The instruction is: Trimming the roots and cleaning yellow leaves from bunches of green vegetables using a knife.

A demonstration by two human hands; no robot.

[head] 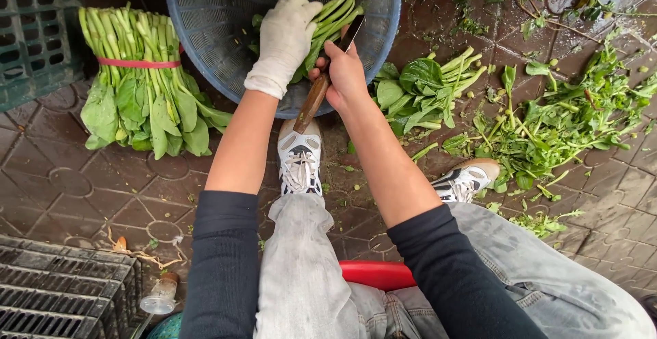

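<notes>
A blue plastic basket (205,31) sits at the top edge of a wet, brown-tiled floor (82,174), with a person seated above it, knees and white sneakers (300,157) pointing toward its rim. Left of the basket lies a big bundle of leafy greens (140,79) tied with a red band; to the right, a smaller loose bunch (424,85) and a scatter of trimmings (561,120) cover the tiles. Over the basket, the gloved left hand (286,38) is clamped around a bunch of green stems (332,20), whose cut ends jut up and to the right past the glove. The bare right hand (345,75) is closed around a wooden-handled knife (321,82), its dark blade resting against the stems just beside the glove. A dark crate (61,287) fills the lower left corner.
</notes>
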